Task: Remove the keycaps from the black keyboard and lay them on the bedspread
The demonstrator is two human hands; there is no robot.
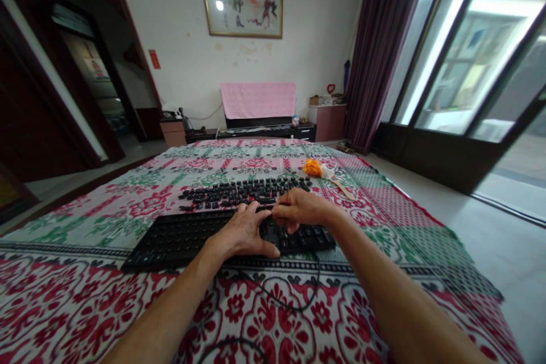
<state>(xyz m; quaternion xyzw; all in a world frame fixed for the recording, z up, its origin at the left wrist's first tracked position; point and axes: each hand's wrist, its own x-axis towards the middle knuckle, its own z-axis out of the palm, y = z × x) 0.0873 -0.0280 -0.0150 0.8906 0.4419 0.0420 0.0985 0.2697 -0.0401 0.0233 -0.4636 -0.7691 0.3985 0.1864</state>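
A black keyboard (174, 239) lies on the patterned cloth. Its left part shows rows of small bare key posts, while keycaps sit on its right end. My left hand (245, 230) spans the keyboard, thumb by the front edge and fingers over the far edge, gripping it. Just to the right, my right hand (298, 207) is closed in a pinch above the keyboard's far side, close to my left index fingertip. Whatever is between its fingers is hidden. Behind the keyboard, many loose black keycaps (239, 190) are spread in rough rows.
An orange cloth-like bundle (313, 168) lies behind on the right, beside a brush-like thing with a wooden handle (342, 189). The keyboard's cable (294, 308) loops toward me over the patterned cloth (102, 307). Farther back stands a low cabinet (273, 133) with a pink-covered screen (258, 100).
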